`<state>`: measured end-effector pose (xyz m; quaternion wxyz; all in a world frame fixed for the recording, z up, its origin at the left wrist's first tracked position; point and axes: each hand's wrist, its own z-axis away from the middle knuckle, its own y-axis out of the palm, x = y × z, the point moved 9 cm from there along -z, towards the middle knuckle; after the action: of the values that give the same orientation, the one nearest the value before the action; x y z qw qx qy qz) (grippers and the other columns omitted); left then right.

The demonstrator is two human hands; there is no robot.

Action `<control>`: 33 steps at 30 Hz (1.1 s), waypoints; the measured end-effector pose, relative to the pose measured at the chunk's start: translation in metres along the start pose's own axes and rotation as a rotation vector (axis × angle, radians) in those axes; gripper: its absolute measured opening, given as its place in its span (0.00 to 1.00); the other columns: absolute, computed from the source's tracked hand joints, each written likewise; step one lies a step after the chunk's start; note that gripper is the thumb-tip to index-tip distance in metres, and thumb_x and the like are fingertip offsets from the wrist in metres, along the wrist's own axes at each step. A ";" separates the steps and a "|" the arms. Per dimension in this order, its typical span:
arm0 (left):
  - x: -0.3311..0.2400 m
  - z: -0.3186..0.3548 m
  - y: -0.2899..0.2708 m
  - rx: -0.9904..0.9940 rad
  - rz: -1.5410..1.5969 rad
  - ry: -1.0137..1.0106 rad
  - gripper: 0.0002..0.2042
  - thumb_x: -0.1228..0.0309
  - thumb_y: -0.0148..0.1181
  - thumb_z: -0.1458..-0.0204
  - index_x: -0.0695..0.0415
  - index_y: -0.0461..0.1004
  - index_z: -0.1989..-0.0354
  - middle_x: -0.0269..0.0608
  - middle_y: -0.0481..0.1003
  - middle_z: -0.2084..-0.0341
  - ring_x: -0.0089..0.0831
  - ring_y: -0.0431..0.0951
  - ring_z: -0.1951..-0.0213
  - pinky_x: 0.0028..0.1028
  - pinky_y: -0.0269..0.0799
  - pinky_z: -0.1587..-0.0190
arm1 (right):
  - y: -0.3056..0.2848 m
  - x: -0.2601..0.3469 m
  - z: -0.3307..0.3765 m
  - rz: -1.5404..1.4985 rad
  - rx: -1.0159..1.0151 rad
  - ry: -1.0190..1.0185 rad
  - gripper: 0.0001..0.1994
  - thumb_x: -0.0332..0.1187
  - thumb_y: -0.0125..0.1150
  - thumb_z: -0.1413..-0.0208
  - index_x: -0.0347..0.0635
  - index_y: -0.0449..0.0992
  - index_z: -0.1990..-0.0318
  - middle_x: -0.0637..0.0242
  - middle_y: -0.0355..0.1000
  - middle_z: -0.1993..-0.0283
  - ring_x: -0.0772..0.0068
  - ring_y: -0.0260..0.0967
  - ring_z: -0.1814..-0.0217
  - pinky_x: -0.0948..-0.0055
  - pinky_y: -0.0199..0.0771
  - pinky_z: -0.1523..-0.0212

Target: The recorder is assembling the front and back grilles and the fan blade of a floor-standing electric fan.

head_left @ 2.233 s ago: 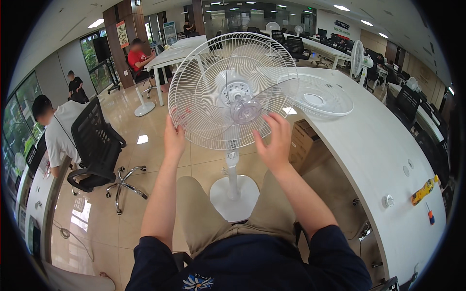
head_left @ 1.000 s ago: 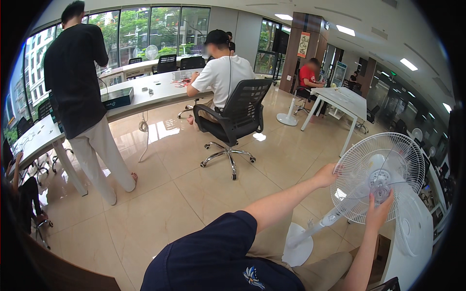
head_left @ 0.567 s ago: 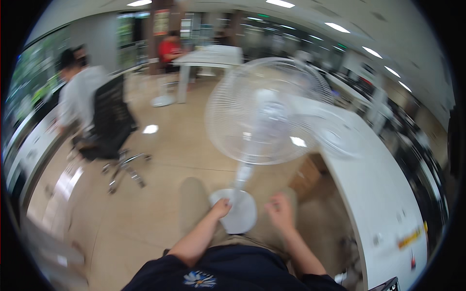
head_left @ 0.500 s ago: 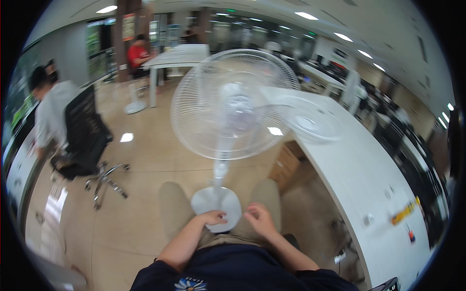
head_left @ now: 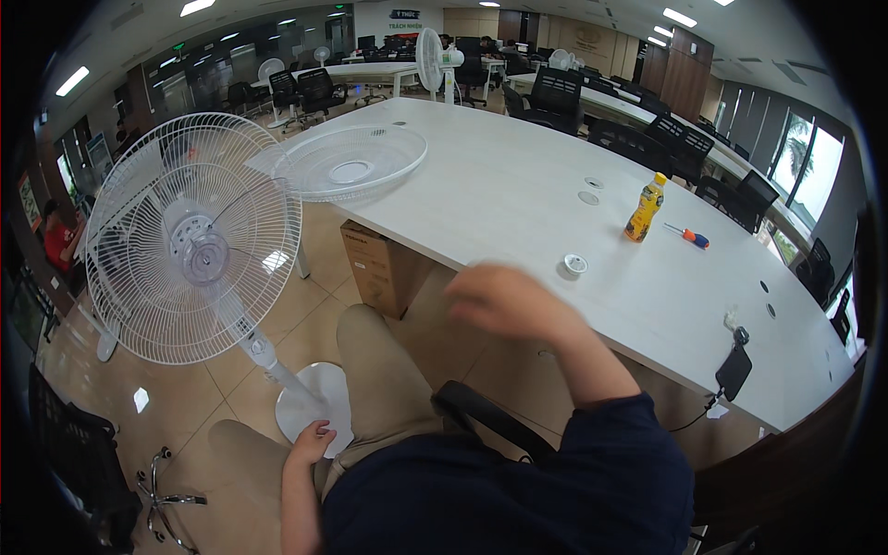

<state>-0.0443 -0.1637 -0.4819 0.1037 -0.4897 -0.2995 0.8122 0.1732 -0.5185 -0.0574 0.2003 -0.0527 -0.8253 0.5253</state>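
Observation:
A white pedestal fan (head_left: 262, 350) stands at my left, its wire rear cage and clear central hub uncovered in front. My left hand (head_left: 313, 442) rests by my lap beside the fan's round white base (head_left: 326, 388), fingers apart and holding nothing. Raised in front of the table edge, my right hand (head_left: 504, 301) is blurred by motion. Its fingers bend downward, and I cannot make out anything in them. The table's small round white-rimmed piece (head_left: 575, 265) is nearest to it. A separate white fan grille (head_left: 370, 153) lies on the table's far left corner.
On the white table (head_left: 490, 185) stand a yellow bottle (head_left: 646, 208) and, beside it, a screwdriver (head_left: 689, 237). A black device (head_left: 734, 372) with a cable lies near the right edge. A cardboard box (head_left: 375, 268) sits underneath. An office chair (head_left: 69, 453) is at lower left.
My view has turned right, bringing the table to the middle and the fan to the left. My right hand has risen from my lap toward the table; my left hand stays low near the fan base.

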 end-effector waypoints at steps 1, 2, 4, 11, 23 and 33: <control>-0.007 0.003 0.001 -0.006 0.015 -0.006 0.27 0.61 0.67 0.42 0.62 0.72 0.37 0.54 0.81 0.51 0.41 0.82 0.51 0.35 0.77 0.48 | -0.041 -0.021 0.014 0.003 -0.346 0.083 0.10 0.32 0.66 0.42 0.38 0.79 0.55 0.56 0.78 0.54 0.49 0.75 0.48 0.60 0.74 0.45; -0.021 0.007 0.001 0.024 -0.019 -0.017 0.26 0.61 0.67 0.42 0.61 0.72 0.38 0.54 0.81 0.51 0.41 0.82 0.50 0.35 0.77 0.48 | -0.069 -0.038 0.029 0.209 -0.515 0.099 0.08 0.28 0.66 0.42 0.37 0.79 0.56 0.55 0.78 0.54 0.49 0.75 0.49 0.60 0.75 0.47; -0.025 0.013 0.002 0.016 -0.026 -0.040 0.26 0.61 0.66 0.42 0.61 0.73 0.38 0.54 0.81 0.51 0.42 0.82 0.50 0.36 0.77 0.48 | -0.107 -0.078 0.069 0.404 -0.567 0.327 0.06 0.27 0.63 0.40 0.37 0.81 0.58 0.54 0.78 0.58 0.49 0.76 0.52 0.59 0.75 0.51; -0.006 -0.003 0.013 0.078 -0.111 -0.043 0.29 0.56 0.66 0.43 0.58 0.72 0.36 0.54 0.80 0.48 0.45 0.82 0.48 0.37 0.76 0.44 | -0.067 -0.172 0.125 0.344 -0.249 0.854 0.11 0.33 0.66 0.43 0.38 0.81 0.55 0.51 0.77 0.55 0.46 0.76 0.51 0.55 0.77 0.49; -0.011 -0.003 0.002 0.011 0.001 -0.027 0.29 0.58 0.67 0.43 0.58 0.70 0.34 0.50 0.82 0.50 0.42 0.82 0.47 0.35 0.75 0.43 | -0.001 -0.080 0.037 -0.100 -0.185 0.303 0.14 0.33 0.65 0.41 0.39 0.80 0.49 0.53 0.78 0.49 0.50 0.76 0.48 0.57 0.77 0.47; -0.102 0.030 0.014 0.291 1.252 0.179 0.29 0.53 0.51 0.30 0.51 0.54 0.26 0.49 0.71 0.36 0.44 0.72 0.36 0.43 0.72 0.38 | 0.277 0.088 -0.073 -0.944 0.202 -0.176 0.15 0.34 0.67 0.37 0.37 0.76 0.47 0.57 0.80 0.50 0.63 0.78 0.45 0.66 0.74 0.44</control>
<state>-0.0178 -0.2332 -0.4050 -0.2996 -0.6185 0.1659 0.7072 0.0864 -0.3082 -0.2527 0.3500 0.3915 -0.7177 0.4572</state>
